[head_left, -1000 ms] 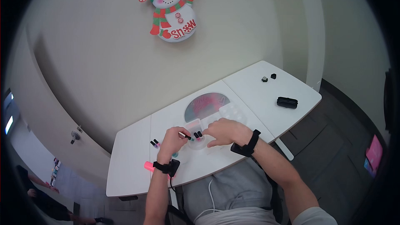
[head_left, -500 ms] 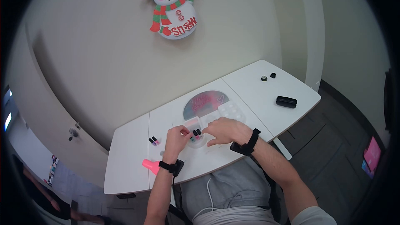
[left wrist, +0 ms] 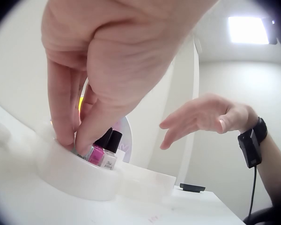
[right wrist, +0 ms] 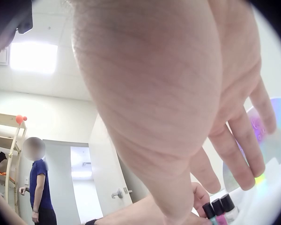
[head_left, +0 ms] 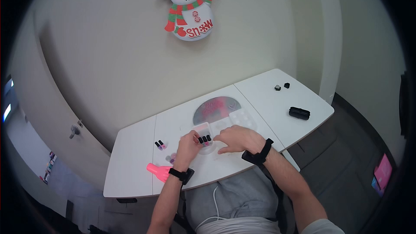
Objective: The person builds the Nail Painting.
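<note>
In the left wrist view, my left hand (left wrist: 98, 70) reaches down into a white rounded container (left wrist: 79, 180), thumb and fingers pinching at a nail polish bottle (left wrist: 81, 155) that they mostly cover. Beside it stand a pink nail polish bottle (left wrist: 97, 154) and a pale one (left wrist: 109, 157), both with black caps. The right wrist view shows three black caps in a row, the nearest on a teal bottle (right wrist: 211, 218). My right hand (head_left: 236, 138) hovers just right of the container with its fingers extended, holding nothing.
Left of the container stand two more black-capped bottles (head_left: 160, 145) and a bright pink hand-shaped thing (head_left: 159, 172). Behind is a semicircular shiny panel (head_left: 216, 109), with a white molded tray (head_left: 242, 119) beside it. A black case (head_left: 299, 113) lies at the right.
My left hand has brought a black-capped bottle from the left down into the container, beside the other two. My right hand has stayed by the container's right side.
</note>
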Demonstrator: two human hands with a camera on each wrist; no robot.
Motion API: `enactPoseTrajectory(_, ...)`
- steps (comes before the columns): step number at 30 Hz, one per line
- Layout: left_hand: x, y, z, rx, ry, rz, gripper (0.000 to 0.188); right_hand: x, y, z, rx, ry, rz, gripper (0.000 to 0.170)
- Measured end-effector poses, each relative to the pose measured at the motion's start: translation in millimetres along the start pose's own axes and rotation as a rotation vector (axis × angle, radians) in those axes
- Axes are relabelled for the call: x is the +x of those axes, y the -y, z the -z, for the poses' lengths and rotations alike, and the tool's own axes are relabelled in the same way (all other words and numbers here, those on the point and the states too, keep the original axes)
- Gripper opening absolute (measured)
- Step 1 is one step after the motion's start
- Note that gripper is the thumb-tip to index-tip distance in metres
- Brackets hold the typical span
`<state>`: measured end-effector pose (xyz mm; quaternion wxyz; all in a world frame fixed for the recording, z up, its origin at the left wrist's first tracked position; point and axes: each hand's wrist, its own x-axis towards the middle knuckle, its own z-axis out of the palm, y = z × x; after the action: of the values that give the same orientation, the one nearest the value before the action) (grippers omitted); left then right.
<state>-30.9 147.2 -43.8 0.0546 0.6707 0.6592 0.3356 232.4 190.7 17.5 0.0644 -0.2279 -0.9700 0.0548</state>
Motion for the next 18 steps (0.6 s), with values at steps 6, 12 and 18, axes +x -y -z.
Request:
enactPoseTrajectory(6,-1.2,-2.3,32.4,-0.069,-0.053,-0.039,0.033,-2.2,0.2,2.6,0.018,0.009,0.016,0.061)
enactPoseTrajectory(12,3.7,65.2,95.3,0.153,-0.194,0.131,0.030,-3.6,-0.6,3.3,0.031,-0.021,0.021,0.061)
enactPoseTrajectory(18,-3.5,137.8,73.5,0.191,-0.223,0.333,0.034,2.1,4.0,4.0,0.036,-0.014,0.043,0.061)
